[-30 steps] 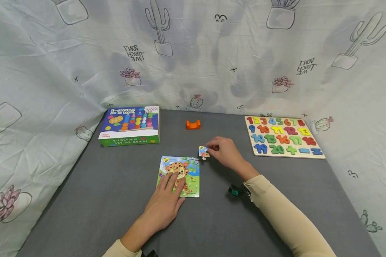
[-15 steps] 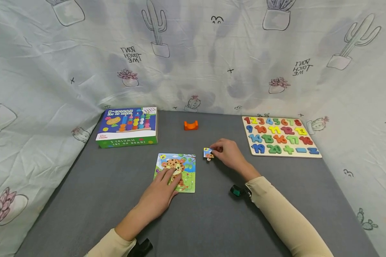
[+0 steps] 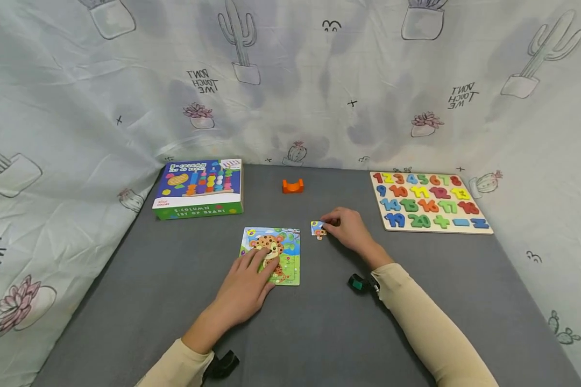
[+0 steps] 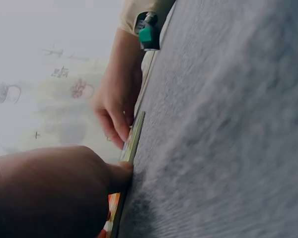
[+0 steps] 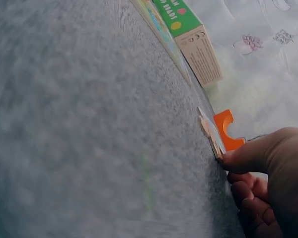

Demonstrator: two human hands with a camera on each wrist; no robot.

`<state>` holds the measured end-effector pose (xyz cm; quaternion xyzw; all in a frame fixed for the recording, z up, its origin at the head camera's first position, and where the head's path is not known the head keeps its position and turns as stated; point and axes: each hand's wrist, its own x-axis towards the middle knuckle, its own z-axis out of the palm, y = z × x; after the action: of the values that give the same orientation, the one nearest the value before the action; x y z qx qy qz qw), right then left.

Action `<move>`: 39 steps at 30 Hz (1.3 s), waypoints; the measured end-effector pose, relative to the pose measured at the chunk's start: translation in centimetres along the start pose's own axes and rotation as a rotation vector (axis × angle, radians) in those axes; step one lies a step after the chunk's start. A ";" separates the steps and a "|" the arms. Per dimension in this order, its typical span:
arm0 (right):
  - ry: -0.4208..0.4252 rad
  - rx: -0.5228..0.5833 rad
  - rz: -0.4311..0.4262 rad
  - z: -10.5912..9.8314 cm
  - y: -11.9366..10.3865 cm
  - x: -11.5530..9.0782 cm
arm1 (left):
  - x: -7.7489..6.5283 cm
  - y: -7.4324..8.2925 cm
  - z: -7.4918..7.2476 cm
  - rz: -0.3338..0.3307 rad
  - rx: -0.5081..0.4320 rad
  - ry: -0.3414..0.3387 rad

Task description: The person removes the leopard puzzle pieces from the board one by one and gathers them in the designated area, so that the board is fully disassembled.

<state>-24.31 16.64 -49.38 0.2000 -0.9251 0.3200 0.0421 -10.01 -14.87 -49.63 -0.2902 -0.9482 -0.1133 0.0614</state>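
A square jigsaw puzzle point(image 3: 290, 258) with a spotted leopard picture lies on the grey table in the head view. My left hand point(image 3: 242, 287) rests on its lower left part with fingers spread, covering some of the leopard. In the left wrist view, the thumb point(image 4: 120, 173) touches the puzzle's near edge. To the right of the puzzle, my right hand point(image 3: 346, 230) pinches a small puzzle piece point(image 3: 317, 229) by its right side. This piece shows blue and part of a spotted figure, and a gap separates it from the puzzle. The right wrist view shows the piece point(image 5: 210, 133) edge-on, close to the cloth.
A bead-set box point(image 3: 198, 189) stands at the back left. An orange curved block point(image 3: 292, 186) sits at the back middle. At the back right lies a wooden number board point(image 3: 431, 203) with several coloured numbers. A patterned cloth point(image 3: 290, 80) hangs behind the table.
My right hand has drawn the small piece rightward, away from the puzzle's upper right corner. The puzzle has slid slightly away from me under my left hand. The view has shifted a little.
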 end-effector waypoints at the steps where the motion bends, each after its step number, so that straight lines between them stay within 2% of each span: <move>1: 0.001 0.006 -0.003 -0.1 0.1 0.2 | 0.2 -0.1 -0.1 -0.001 -0.005 0.001; 10: -0.017 0.044 0.001 0.0 0.6 0.7 | 0.3 -0.3 -0.4 -0.007 0.014 -0.006; 17: -0.025 0.050 0.016 0.0 0.6 -0.3 | -0.2 0.6 0.2 -0.016 0.039 -0.048; 23: -0.036 0.035 -0.038 -0.6 -0.5 -0.8 | -0.3 1.4 0.4 -0.054 0.014 -0.088; 29: -0.145 0.017 -0.135 -0.8 -2.7 0.5 | -0.4 1.1 0.6 -0.061 0.000 -0.066; 35: -0.287 -0.015 -0.249 -0.2 -5.1 2.4 | -0.4 1.0 0.4 -0.052 -0.008 -0.036; 39: -0.344 -0.038 -0.324 0.4 -6.7 3.7 | -0.3 0.8 0.4 -0.052 -0.010 -0.030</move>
<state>-25.01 10.32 -45.08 0.3965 -0.8804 0.2526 -0.0616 -9.34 -14.27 -49.96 -0.2672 -0.9558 -0.1153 0.0429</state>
